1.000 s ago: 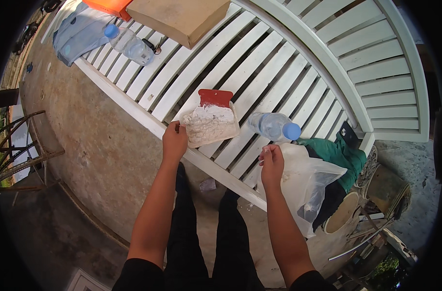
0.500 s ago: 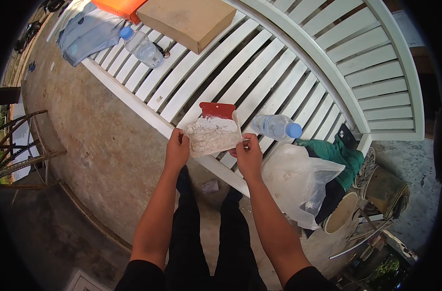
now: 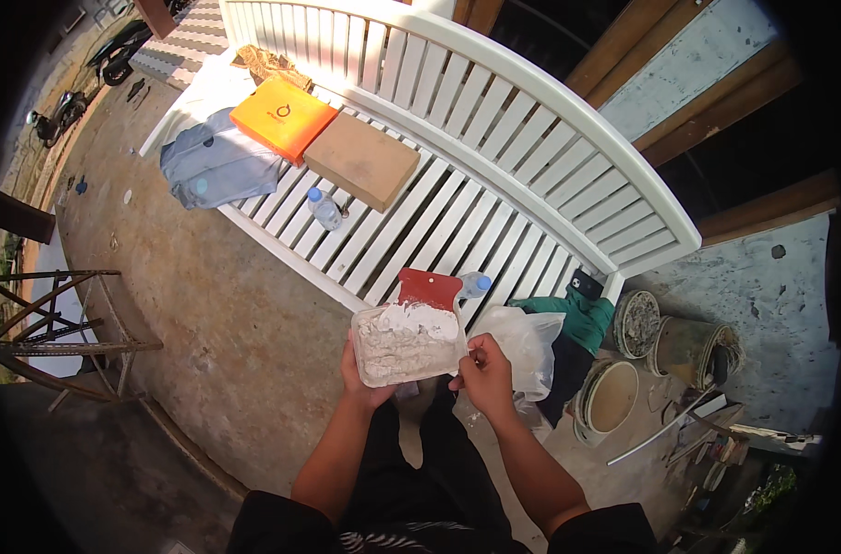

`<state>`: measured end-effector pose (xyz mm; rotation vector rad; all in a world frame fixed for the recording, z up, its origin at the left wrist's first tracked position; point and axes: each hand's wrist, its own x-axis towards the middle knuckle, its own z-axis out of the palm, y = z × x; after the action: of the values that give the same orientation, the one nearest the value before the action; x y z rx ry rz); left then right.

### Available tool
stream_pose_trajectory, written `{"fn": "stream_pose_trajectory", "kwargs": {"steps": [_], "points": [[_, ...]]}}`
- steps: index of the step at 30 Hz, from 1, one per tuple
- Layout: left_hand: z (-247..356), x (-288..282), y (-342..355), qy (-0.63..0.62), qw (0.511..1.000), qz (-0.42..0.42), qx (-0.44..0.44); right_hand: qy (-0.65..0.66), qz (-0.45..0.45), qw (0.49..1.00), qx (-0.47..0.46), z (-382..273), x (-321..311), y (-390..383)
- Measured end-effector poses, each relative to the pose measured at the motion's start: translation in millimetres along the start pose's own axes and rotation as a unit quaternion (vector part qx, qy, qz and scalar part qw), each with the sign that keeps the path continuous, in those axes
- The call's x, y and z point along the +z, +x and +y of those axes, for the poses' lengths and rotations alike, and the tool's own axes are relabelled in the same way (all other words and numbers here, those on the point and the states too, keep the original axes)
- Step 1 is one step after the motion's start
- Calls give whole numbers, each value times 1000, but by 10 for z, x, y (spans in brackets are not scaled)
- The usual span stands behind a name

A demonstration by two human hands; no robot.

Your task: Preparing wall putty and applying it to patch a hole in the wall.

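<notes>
My left hand [image 3: 361, 377] is wrapped round the left side and underside of a pale plastic tray [image 3: 400, 369] filled with lumpy whitish paste. My right hand [image 3: 484, 371] grips its lower right corner. A red scraper [image 3: 427, 287] with a holed, flat plate rests in the paste at the back, its edge smeared white. Behind the tray, a water bottle [image 3: 475, 285] on the white slatted bench [image 3: 273, 220] is partly hidden. A crumpled translucent bag [image 3: 522, 346] lies right of the tray, beside green cloth [image 3: 554, 311] with a black phone [image 3: 587, 284] on it.
An orange box [image 3: 277, 115], a cardboard box [image 3: 360, 157], another bottle [image 3: 324, 210] and a grey-blue cloth [image 3: 213, 162] lie on the bench. Several buckets [image 3: 608, 397] stand on the floor at right. A rusty metal frame [image 3: 65, 346] is at left; motorbikes are parked beyond.
Both hands have lifted the tray off the bench and toward my body, the right having taken hold of it. The view has tilted up, showing more of the bench and wall.
</notes>
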<state>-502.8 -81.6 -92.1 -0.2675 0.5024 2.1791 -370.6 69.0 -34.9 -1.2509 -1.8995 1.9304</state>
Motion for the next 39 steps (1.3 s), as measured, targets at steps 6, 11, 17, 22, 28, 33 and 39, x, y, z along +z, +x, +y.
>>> {"fn": "stream_pose_trajectory", "kwargs": {"steps": [6,11,17,22,28,33,39], "points": [[431,820,-538,-67,981,-159,-90,-63,-80,995,-12,-1101,-344,-608],[667,1102,-733,96,978,-164,-89,-242,42,915,-320,-2129,-363,-690],[773,1649,-1074,40,964,-210,-159,-416,-130,864,-251,-2992,-69,-968],[929,1703,-1165,61,961,-231,-140,-477,-145,808,-313,-3139,1,-1284],[1010,1809,-1329,70,959,-245,-127,-527,-98,772,-342,-3257,284,-1580],[1068,1773,-1331,68,959,-231,-153,-574,-145,733,-336,-3080,453,-1550],[1052,1688,-1378,36,956,-234,-172,-565,-167,735,-335,-3073,425,-1706]]}}
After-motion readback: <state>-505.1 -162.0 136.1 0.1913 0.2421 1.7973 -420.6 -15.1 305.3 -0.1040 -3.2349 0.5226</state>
